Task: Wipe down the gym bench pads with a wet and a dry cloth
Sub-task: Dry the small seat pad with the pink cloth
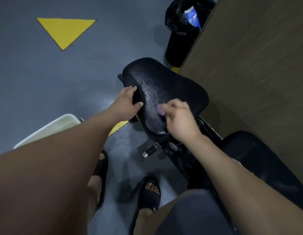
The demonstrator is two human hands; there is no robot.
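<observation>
Cloth (160,110) in right hand (178,121) meets seat pad (172,89) gripped by left hand (128,100).

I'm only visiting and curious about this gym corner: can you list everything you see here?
seat pad: one, black with a wet sheen, centre
back pad: one, black, lower right
cloth: one, purple, on the seat pad
tub: one, white, on the floor at left
bin: one, black, top right beside the panel
packet: one, blue and white, inside the bin
triangle: one, yellow, floor marking, top left
knob: one, silver and black, below the seat pad
panel: one, brown wood, right
sandals: two, black, on the feet
left hand: one, grips the seat pad's left edge
right hand: one, fingers pinch the cloth
</observation>
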